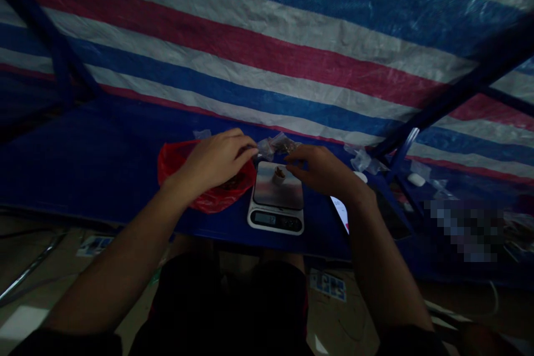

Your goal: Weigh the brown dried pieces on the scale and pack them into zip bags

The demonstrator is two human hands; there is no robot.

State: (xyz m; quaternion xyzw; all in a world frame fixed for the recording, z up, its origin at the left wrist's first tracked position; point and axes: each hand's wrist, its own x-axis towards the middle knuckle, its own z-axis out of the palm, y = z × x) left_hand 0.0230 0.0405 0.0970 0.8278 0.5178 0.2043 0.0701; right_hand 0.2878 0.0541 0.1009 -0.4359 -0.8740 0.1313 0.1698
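A small kitchen scale point(276, 224) stands on the blue tabletop, its display lit. On its metal plate sits a little pale cup point(278, 177) with brownish bits in it. My left hand point(221, 158) hangs over an open red plastic bag point(212, 203), which has dark small contents. Its thumb and fingers are pinched together beside the scale's far left corner; what lies between them is too dim to make out. My right hand point(319, 169) is at the right of the plate, near the cup, with thumb and fingertips slightly apart and nothing visible between them.
Small clear bags point(275, 144) lie behind the scale, one with brassy pieces. A lit phone point(340, 212) is partly under my right forearm. More clear bags point(362, 160) and a white object point(416, 179) lie right, by blue frame bars point(400, 156). Striped sheeting point(267, 50) hangs behind.
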